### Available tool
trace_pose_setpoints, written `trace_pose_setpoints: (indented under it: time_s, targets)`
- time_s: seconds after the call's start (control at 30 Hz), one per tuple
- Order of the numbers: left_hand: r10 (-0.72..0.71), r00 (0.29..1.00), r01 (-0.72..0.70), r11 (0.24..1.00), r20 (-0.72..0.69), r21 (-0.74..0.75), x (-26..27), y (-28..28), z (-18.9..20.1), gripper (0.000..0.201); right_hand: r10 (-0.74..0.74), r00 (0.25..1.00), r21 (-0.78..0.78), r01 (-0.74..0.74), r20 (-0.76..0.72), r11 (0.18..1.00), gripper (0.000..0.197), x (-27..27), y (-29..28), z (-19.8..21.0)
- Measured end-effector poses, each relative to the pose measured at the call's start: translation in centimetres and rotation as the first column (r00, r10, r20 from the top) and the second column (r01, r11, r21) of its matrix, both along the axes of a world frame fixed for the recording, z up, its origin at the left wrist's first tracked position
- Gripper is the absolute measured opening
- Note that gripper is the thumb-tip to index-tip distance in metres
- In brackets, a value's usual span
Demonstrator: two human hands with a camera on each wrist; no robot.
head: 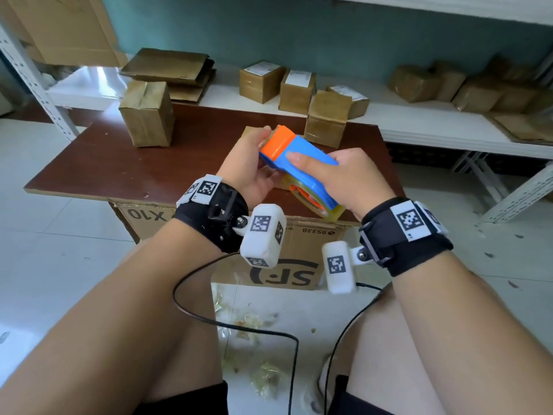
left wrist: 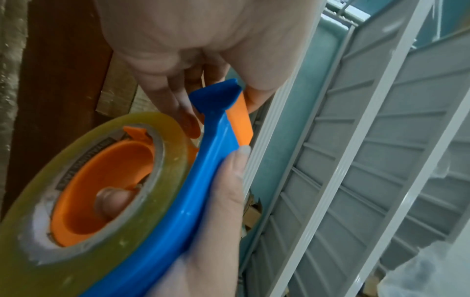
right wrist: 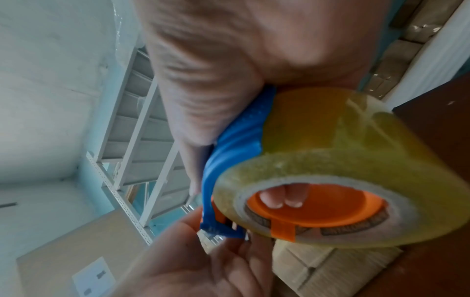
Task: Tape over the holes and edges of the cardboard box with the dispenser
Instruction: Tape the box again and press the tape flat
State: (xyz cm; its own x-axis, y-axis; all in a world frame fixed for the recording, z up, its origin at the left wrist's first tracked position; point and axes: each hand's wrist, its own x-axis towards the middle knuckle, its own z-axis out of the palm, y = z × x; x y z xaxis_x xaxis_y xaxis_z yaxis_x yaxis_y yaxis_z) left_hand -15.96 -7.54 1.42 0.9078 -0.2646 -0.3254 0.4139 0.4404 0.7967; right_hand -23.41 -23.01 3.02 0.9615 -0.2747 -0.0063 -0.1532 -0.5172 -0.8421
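Dispenser (head: 299,158), blue with an orange front end, is held in the air over the brown counter (head: 89,172) by both hands in the head view. The right hand (head: 356,181) wraps its fingers around the blue body, thumb lying along the top. The left hand (head: 251,163) pinches at the orange front end. A yellowish tape roll (head: 317,202) sits under the body. A cardboard box (head: 147,113) stands at the counter's far left, another box (head: 327,118) at the far right, well apart from the hands. More boxes sit on the white shelf (head: 419,121) behind. A large carton (head: 299,247) carries the counter board.

Left wrist view: the left hand (left wrist: 193,50) has its fingers (left wrist: 178,100) at the dispenser's (left wrist: 213,152) tip, thumb on the orange edge. The right hand's (left wrist: 223,221) thumb lies along the blue spine, and one fingertip shows inside the orange hub of the tape roll (left wrist: 106,180).

Right wrist view: the right hand (right wrist: 229,70) clamps the dispenser (right wrist: 234,152), two fingertips reaching into the hub of the roll (right wrist: 343,164). The left hand (right wrist: 198,267) pinches the front edge, where a bit of clear tape seems caught; blur hides the detail.
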Motion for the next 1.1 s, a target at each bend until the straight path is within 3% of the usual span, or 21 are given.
trace_pose_setpoints:
  time_s: [0.13, 0.23, 0.27, 0.37, 0.4, 0.53, 0.7, 0.87, 1.03, 1.1]
  targets:
    - [0.080, 0.992, -0.081, 0.997, -0.098, 0.001, 0.0, 1.1, 0.8, 0.022, 0.055, 0.998, -0.030, -0.056, -0.028, 0.998, 0.067, 0.6, 0.8, 1.1]
    - [0.071, 0.989, -0.076, 0.997, -0.126, -0.032, 0.3, 2.0, 0.5, 0.044, 0.087, 0.995, -0.052, -0.089, -0.051, 0.995, 0.067, 0.7, 1.1, 1.5]
    - [0.051, 0.989, -0.059, 0.997, -0.136, -0.056, 0.2, 2.1, 0.5, 0.043, 0.092, 0.994, -0.072, -0.096, -0.057, 0.993, 0.067, 0.6, 0.9, 1.6]
    - [-0.044, 0.990, 0.030, 0.994, -0.131, -0.105, -0.3, 2.0, 0.8, 0.014, 0.086, 0.994, -0.117, -0.093, -0.065, 0.989, 0.064, 0.0, -0.5, 1.9]
    - [-0.063, 0.990, 0.052, 0.994, -0.123, -0.096, -0.5, 1.8, 0.9, 0.021, 0.077, 0.995, -0.124, -0.085, -0.067, 0.989, 0.065, -0.2, -1.0, 1.9]
    - [-0.074, 0.992, 0.061, 0.990, -0.100, -0.125, -0.7, 0.8, 1.1, 0.039, 0.059, 0.998, -0.026, -0.060, -0.025, 0.998, 0.097, -0.3, -2.1, 1.5]
    - [-0.022, 0.989, 0.014, 0.998, -0.149, -0.057, -0.1, 0.2, 0.4, 0.047, 0.091, 0.995, -0.064, -0.093, -0.038, 0.994, 0.067, -0.7, -2.1, 0.9]
    - [-0.006, 0.988, -0.002, 0.999, -0.157, -0.051, -0.3, -0.5, 0.6, 0.020, 0.093, 0.995, -0.041, -0.095, -0.048, 0.995, 0.093, -0.4, -2.7, 0.1]
    - [-0.045, 0.994, 0.045, 0.999, -0.095, -0.007, 0.1, -0.1, 0.0, 0.054, 0.101, 0.995, -0.074, -0.102, -0.022, 0.992, 0.080, -0.3, -2.2, -0.1]
    - [-0.032, 0.997, 0.033, 0.999, -0.074, 0.007, 0.2, 0.2, 0.0, 0.049, 0.098, 0.995, -0.142, -0.099, -0.013, 0.985, 0.069, -0.2, -1.9, -0.2]
